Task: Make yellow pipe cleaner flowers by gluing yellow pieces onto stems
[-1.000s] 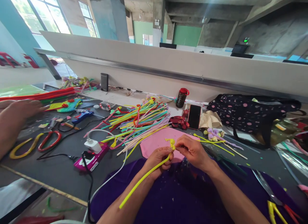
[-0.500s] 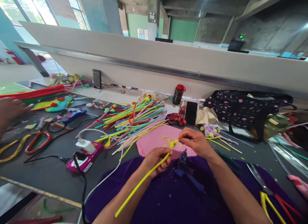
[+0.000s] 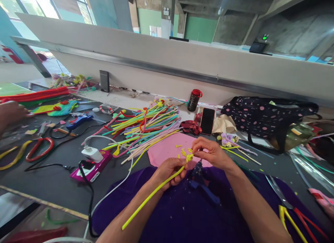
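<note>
My left hand point(image 3: 171, 173) is closed around a long yellow pipe cleaner point(image 3: 153, 195), which slants down toward me along the forearm. A knotted yellow tuft sits at the stem's upper end. My right hand point(image 3: 210, 153) pinches at this tuft; its fingertips hide whatever small bit they grip. Short yellow pieces point(image 3: 178, 146) lie on a pink mat point(image 3: 163, 147) just beyond. Below the right hand, a blue glue gun point(image 3: 205, 190) rests on the dark purple cloth point(image 3: 169, 215), nozzle upward.
Behind the mat lies a heap of coloured pipe cleaners point(image 3: 153, 128). A magenta power strip point(image 3: 91, 168) with cords is at left, scissors point(image 3: 284, 197) at right. Further back stand a bottle point(image 3: 194, 100), phone point(image 3: 208, 121) and bag point(image 3: 266, 121). Another person's hand point(image 3: 12, 114) is at far left.
My right fingers have moved slightly left, closer against the yellow tuft. The left hand keeps its hold on the pipe cleaner. The other person's hand has shifted a little left.
</note>
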A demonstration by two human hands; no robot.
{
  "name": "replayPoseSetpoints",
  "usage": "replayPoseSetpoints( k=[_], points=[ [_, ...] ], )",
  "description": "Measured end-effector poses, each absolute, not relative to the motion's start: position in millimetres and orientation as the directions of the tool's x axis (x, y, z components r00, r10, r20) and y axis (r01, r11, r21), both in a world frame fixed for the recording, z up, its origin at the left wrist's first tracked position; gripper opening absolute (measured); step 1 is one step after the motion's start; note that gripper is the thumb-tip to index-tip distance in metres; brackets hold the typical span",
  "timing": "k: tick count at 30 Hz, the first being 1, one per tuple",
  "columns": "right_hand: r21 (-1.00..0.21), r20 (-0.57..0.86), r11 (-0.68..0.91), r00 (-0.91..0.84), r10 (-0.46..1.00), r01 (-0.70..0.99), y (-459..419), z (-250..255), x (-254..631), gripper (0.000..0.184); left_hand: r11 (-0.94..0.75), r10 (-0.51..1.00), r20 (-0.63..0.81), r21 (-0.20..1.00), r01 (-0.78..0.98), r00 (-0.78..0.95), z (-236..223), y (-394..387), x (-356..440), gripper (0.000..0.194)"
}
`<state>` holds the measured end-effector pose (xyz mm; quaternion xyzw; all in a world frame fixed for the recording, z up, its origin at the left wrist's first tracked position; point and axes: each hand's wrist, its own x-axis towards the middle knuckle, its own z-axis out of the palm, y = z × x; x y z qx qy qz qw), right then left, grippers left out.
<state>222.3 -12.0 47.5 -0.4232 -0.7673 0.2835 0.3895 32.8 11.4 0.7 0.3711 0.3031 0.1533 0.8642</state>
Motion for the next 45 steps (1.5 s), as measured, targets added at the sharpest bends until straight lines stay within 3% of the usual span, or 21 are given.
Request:
replayPoseSetpoints(
  k=[45],
  points=[
    [-0.574, 0.370, 0.594, -0.468, 0.803, 0.564, -16.2, 50.3, 217.9, 0.010, 0.584, 0.536, -0.380, 0.812, -0.006, 0.754, 1.3, 8.8, 31.0, 0.019]
  ],
)
